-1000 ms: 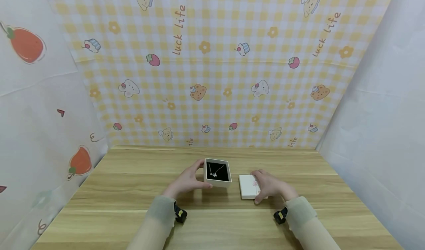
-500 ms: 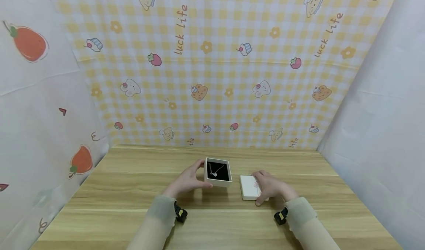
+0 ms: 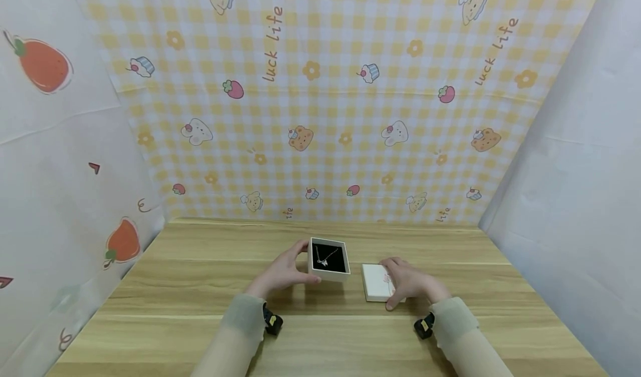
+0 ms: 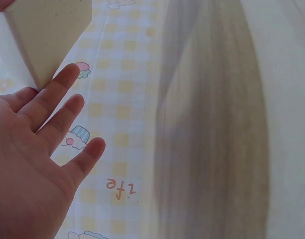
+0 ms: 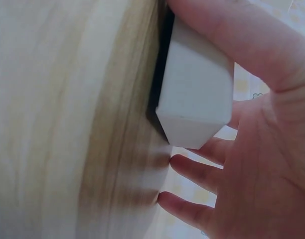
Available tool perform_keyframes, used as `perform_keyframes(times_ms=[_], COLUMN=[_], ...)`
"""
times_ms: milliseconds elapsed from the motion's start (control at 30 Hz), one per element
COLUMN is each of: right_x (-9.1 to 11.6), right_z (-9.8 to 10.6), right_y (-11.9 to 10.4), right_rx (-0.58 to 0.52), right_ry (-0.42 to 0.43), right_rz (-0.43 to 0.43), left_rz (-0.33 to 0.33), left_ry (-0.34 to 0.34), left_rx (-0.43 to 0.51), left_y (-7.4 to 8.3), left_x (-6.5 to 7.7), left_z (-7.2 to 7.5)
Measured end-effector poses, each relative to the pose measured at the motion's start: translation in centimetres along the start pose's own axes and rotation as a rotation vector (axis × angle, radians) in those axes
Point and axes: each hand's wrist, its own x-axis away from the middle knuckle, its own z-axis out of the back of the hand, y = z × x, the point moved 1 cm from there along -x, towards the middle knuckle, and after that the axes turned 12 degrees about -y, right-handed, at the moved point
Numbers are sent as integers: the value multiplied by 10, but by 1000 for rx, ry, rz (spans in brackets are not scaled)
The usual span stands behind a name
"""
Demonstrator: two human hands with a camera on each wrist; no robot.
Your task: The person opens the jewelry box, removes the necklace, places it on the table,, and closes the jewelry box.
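Left hand (image 3: 279, 272), lower centre of frame, thumb and fingers spread, grips open-topped white box (image 3: 331, 277) at its right, above tabletop (image 3: 320, 346); silver-coloured necklace (image 3: 324, 262) on black padding (image 3: 338, 265) inside. Next, pink-printed white lid (image 3: 376, 283), gripped between widely parted thumb and fingers of right hand (image 3: 410, 281), lower right of centre.

Matt cardboard-like box (image 3: 329, 276), shiny metallic necklace (image 3: 324, 263), wood-grained table (image 3: 330, 343)

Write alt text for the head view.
A person's left hand holds an open white box with a pendant chain on black lining, while the right hand grips a white lid at a wooden table.
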Motion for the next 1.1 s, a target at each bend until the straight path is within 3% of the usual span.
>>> perform_keyframes(times_ms=[733,867,1100], right_x=[1,2,-1], right_z=[2,4,19], right_y=[-3,-3,-16], right_rx=[3,-29,-39], right_ry=[-31,-45,0], right_rz=[12,8,84], left_rz=[7,2,20], left_ry=[6,7,19], left_rx=[1,12,6], left_y=[-1,5,3], left_x=[-1,2,2], left_z=[1,1,3])
